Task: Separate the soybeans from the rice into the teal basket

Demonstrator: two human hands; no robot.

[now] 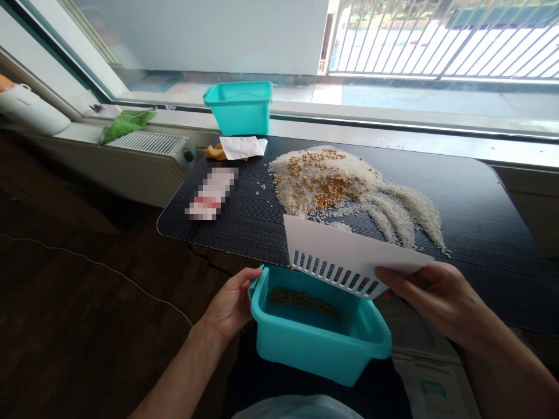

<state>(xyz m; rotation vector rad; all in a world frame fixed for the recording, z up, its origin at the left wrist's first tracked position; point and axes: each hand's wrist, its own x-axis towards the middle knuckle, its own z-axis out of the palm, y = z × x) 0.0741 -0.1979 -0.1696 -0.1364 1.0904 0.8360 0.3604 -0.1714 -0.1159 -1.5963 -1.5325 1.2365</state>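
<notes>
My left hand (233, 302) grips the left rim of a turquoise plastic bin (314, 349) below the table's front edge. Small greenish-brown grains (303, 299) lie on the bin's floor. In my right hand (425, 294) is a white plastic panel with a row of slots (345, 250), tilted over the bin's far rim and the table edge. A few yellow grains show at the panel's lower left corner. Beyond the panel, a broad heap of white rice (301, 169) with yellow grains (329, 189) mixed in spreads over the dark table, trailing off in streaks to the right.
Another turquoise bin (242, 110) stands at the back by the window. White paper (243, 147) lies over something orange-yellow (215, 152). A blurred-out pinkish item (213, 195) rests on the table's left side. A green cloth (128, 124) covers part of the radiator (148, 142).
</notes>
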